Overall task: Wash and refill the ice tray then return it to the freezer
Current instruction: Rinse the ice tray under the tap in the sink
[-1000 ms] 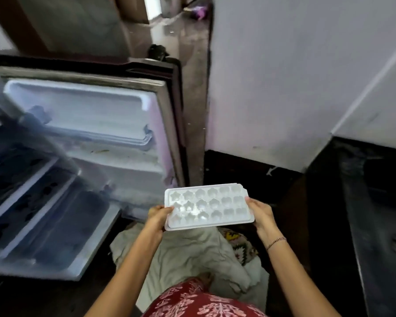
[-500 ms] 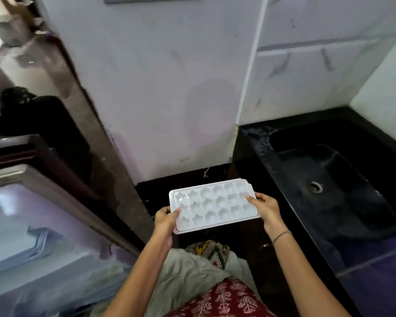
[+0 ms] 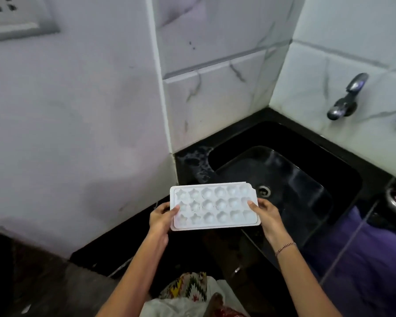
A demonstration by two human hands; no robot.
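A: White marbled tiles, black counter. Where's the tray?
B: The ice tray [image 3: 213,205] is at lower centre of the frame, level, cups up, in the air over the near-left edge of the black sink [image 3: 290,172].
A: What could go wrong?
B: I'd say it tips or slips once water hits, held only by its ends; the tap [image 3: 348,99] is well off, upper right.
A: Your grip?
B: My left hand [image 3: 161,219] pinches the left end, my right hand [image 3: 266,213] the right end, thumbs on top

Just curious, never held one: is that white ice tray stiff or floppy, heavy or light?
Probably light: the left hand and right hand hold the ice tray by its ends alone. Likely fairly stiff, since it shows no sag between them.
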